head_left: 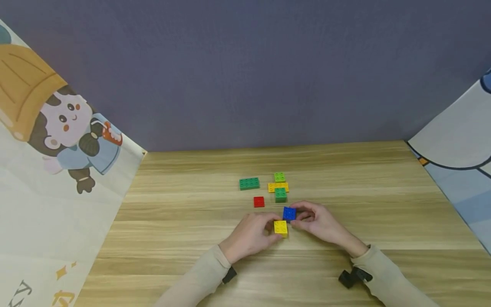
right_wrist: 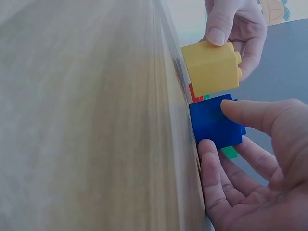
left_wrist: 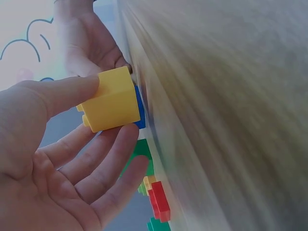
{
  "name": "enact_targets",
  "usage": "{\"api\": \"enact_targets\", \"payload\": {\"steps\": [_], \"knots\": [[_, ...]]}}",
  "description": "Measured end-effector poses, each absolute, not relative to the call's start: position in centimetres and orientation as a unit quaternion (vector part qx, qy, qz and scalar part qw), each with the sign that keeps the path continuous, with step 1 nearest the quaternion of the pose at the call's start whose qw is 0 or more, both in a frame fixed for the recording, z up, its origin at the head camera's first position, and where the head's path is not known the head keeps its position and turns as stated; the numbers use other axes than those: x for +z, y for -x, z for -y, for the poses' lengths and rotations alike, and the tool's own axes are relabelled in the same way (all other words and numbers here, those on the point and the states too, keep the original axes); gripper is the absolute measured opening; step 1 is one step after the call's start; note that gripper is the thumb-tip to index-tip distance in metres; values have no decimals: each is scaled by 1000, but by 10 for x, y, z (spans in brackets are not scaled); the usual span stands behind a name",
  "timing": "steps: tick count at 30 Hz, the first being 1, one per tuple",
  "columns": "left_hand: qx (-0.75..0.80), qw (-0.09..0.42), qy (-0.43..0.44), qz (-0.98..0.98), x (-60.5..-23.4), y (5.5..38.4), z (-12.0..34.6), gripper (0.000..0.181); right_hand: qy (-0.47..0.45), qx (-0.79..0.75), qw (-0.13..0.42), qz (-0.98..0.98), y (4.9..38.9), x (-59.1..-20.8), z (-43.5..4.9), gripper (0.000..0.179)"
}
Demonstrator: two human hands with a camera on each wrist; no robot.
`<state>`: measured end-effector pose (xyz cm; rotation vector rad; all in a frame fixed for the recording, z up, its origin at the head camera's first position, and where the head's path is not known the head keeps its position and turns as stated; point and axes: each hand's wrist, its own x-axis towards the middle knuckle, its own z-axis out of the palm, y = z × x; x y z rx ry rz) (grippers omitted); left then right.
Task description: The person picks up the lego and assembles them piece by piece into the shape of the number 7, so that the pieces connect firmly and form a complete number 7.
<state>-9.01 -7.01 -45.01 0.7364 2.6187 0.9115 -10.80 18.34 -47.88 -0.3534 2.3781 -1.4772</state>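
My left hand (head_left: 251, 234) pinches a yellow square building brick (head_left: 281, 228) between thumb and fingers, studs facing up. With its thumb and fingertips, my right hand (head_left: 320, 222) grips a blue square brick (head_left: 289, 214), which sits just behind and to the right of the yellow one. In the right wrist view the blue brick (right_wrist: 216, 121) is low by the tabletop, and the yellow brick (right_wrist: 211, 68) is slightly beyond it. The left wrist view has the yellow brick (left_wrist: 111, 102) covering most of the blue one.
Past the hands lie a green square brick (head_left: 280, 195), a flat yellow-orange brick (head_left: 273, 187), a lime brick (head_left: 279, 176), a long dark green brick (head_left: 249, 183) and a red brick (head_left: 258, 201). A dark wall (head_left: 276, 76) rises behind the wooden table (head_left: 184, 192).
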Motion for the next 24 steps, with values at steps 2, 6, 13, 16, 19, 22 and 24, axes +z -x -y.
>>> {"api": "enact_targets", "payload": {"steps": [2, 6, 13, 16, 19, 22, 24], "knots": [[315, 134, -253, -905, -449, 90, 70, 42, 120, -512, 158, -836, 108, -479, -184, 44], [314, 121, -255, -907, -446, 90, 70, 41, 113, -504, 157, -842, 108, -480, -183, 43], [321, 111, -251, -906, -446, 90, 72, 38, 120, -505, 155, -840, 110, -480, -183, 45], [324, 108, -253, -905, -446, 90, 73, 38, 123, -508, 156, -838, 110, -480, -183, 45], [328, 105, -253, -904, -447, 91, 74, 37, 120, -511, 159, -836, 109, -480, -183, 46], [328, 102, -252, -905, -445, 92, 74, 37, 118, -514, 160, -835, 109, -480, -182, 47], [327, 102, -251, -905, -444, 93, 74, 37, 122, -515, 160, -833, 109, -479, -183, 47]]}}
